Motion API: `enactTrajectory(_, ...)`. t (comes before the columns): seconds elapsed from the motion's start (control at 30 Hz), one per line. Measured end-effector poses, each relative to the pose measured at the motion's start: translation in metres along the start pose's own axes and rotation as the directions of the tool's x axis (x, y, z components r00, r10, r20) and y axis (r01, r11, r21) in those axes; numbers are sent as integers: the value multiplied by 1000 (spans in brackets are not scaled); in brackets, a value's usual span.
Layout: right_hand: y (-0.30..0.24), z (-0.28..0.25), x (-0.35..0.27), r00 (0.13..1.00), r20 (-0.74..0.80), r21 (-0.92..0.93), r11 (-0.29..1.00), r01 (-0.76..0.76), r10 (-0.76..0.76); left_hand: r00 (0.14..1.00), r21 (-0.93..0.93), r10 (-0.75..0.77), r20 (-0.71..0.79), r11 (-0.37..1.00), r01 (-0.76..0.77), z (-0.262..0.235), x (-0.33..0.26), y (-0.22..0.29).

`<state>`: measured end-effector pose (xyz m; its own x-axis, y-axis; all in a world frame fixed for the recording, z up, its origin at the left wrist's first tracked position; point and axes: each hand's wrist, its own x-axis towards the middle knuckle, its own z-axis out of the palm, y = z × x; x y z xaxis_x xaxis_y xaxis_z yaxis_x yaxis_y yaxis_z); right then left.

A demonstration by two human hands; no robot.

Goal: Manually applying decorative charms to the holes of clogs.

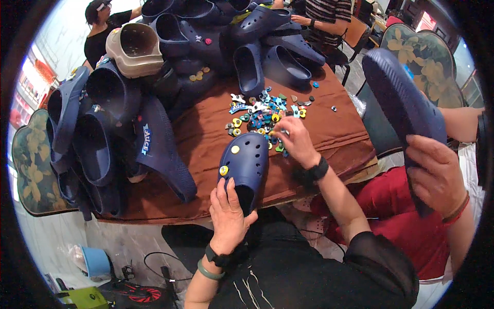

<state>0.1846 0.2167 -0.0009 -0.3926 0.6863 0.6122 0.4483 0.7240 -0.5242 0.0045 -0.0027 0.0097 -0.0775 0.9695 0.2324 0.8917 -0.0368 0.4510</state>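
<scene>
On the brown bench (pixel 206 139), at six o'clock from the charm pile (pixel 262 110), the left hand (pixel 226 213) grasps a navy clog (pixel 246 167) by its heel. It wears two yellow charms (pixel 234 149); most holes look empty. The right hand (pixel 296 141) has its fingers pinching among the loose charms. No containers show; at ten o'clock, piled clogs (pixel 103 118) sit empty.

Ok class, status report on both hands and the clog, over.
Left hand grips navy clog at heel. Right hand picking in charm pile. A neighbour's hand holds another clog nearby, not in the way.
</scene>
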Motion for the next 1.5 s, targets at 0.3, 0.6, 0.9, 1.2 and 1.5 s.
enactTrajectory(0.3, -93, 27, -67, 985, -160, 276, 961, -11, 57, 1000, -15, 19, -13, 1000, -19, 2, -1, -3)
enactTrajectory(0.6, -116, 12, -70, 983, -41, -140, 975, 173, -180, 1000, 16, -16, 6, 1000, 16, 4, -2, 1)
enactTrajectory(0.9, -122, 16, -62, 984, 55, -133, 975, 178, -172, 1000, 26, -19, 7, 999, 19, 9, -1, -2)
enactTrajectory(1.2, -95, 16, -64, 971, 42, 336, 912, -237, 237, 1000, 62, -11, -13, 998, 11, 12, 0, -6)
enactTrajectory(1.5, -103, -3, -62, 974, 214, 3, 997, -73, 70, 1000, 38, -26, 3, 999, 26, 11, -1, -5)
